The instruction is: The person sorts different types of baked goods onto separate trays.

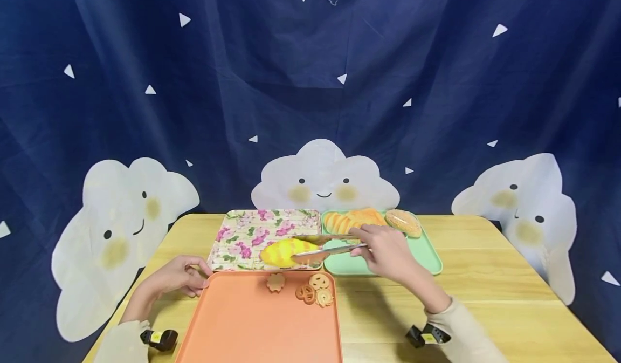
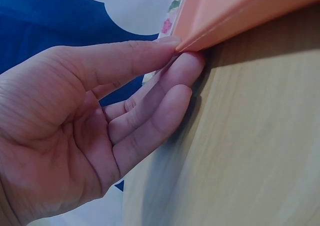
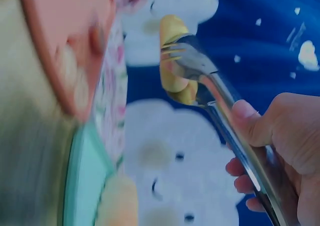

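Note:
My right hand grips a pair of metal tongs, fingers and thumb wrapped about the arms. Between the tong ends is a yellow toy bread roll, which overlaps the front of the floral tray in the head view. At the near left, my left hand pinches the corner of the orange tray between thumb and forefinger, the other fingers loosely bent below. Along that tray's far side lie several small cookies, one of them apart from the rest.
A mint green tray stands at the back right, holding a sliced loaf and a seeded bun. Wooden tabletop shows to the right. Behind the table hangs a dark blue curtain with white clouds.

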The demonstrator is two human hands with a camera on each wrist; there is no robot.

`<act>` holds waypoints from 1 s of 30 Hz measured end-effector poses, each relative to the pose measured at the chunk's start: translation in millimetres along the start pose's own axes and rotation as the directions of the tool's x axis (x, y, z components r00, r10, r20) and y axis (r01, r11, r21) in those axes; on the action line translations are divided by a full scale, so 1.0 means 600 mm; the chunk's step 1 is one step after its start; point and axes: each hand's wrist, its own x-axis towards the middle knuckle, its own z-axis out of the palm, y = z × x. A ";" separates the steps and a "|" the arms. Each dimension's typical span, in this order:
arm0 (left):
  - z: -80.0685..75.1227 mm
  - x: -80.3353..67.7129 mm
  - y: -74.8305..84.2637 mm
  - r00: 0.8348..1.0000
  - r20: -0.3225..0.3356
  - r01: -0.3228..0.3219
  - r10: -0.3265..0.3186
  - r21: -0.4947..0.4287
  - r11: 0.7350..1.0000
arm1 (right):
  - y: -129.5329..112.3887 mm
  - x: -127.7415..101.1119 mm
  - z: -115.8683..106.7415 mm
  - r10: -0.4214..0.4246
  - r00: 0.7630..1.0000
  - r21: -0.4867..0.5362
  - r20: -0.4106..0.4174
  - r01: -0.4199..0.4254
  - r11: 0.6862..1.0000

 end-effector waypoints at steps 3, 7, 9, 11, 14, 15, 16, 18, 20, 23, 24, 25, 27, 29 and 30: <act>0.003 0.003 0.001 1.000 0.004 -0.013 0.013 -0.002 1.000 | 0.044 -0.015 -0.003 0.014 1.000 -0.005 -0.006 -0.014 1.000; 0.004 0.004 0.001 1.000 0.012 -0.011 0.011 0.001 1.000 | 0.097 -0.036 -0.010 0.061 0.998 0.006 0.032 -0.061 0.998; 0.003 0.003 0.001 1.000 0.011 -0.001 0.001 0.005 1.000 | 0.118 -0.045 -0.017 0.089 0.994 0.015 0.060 -0.090 0.996; 0.003 0.002 0.001 1.000 0.009 -0.001 0.001 0.011 1.000 | 0.137 -0.051 -0.024 0.105 0.991 0.008 0.079 -0.106 0.994; 0.003 0.000 0.003 1.000 0.002 0.005 -0.005 0.014 1.000 | 0.159 -0.056 -0.036 0.109 0.989 -0.010 0.097 -0.109 0.994; 0.003 -0.001 0.004 1.000 0.003 0.003 -0.003 0.014 1.000 | 0.165 -0.058 -0.040 0.106 0.989 -0.020 0.099 -0.104 0.994; 0.003 -0.002 0.004 1.000 0.002 0.003 -0.003 0.013 1.000 | 0.172 -0.058 -0.044 0.101 0.989 -0.029 0.105 -0.098 0.995; 0.004 -0.002 0.005 1.000 0.003 0.005 -0.005 0.009 1.000 | 0.185 -0.062 -0.051 0.096 0.988 -0.045 0.123 -0.092 0.995; 0.004 -0.002 0.005 1.000 0.004 0.004 -0.004 0.004 1.000 | 0.198 -0.066 -0.058 0.093 0.986 -0.058 0.137 -0.086 0.995; 0.004 -0.001 0.005 1.000 0.011 -0.001 0.001 -0.007 1.000 | 0.217 -0.076 -0.067 0.097 0.982 -0.071 0.164 -0.087 0.994; 0.004 -0.001 0.005 1.000 0.015 -0.006 0.006 -0.010 1.000 | 0.223 -0.080 -0.070 0.098 0.981 -0.071 0.170 -0.087 0.994; 0.003 -0.001 0.004 1.000 0.017 -0.003 0.004 -0.011 1.000 | 0.228 -0.084 -0.072 0.102 0.980 -0.070 0.174 -0.091 0.993; 0.002 -0.001 0.002 1.000 0.024 -0.006 0.006 -0.011 1.000 | 0.239 -0.093 -0.077 0.111 0.976 -0.067 0.185 -0.101 0.993; 0.000 -0.001 0.000 1.000 0.030 -0.006 0.006 -0.009 1.000 | 0.249 -0.102 -0.083 0.126 0.973 -0.064 0.194 -0.115 0.991; 0.000 -0.001 -0.001 1.000 0.030 -0.005 0.005 -0.006 1.000 | 0.253 -0.106 -0.086 0.134 0.971 -0.068 0.199 -0.123 0.990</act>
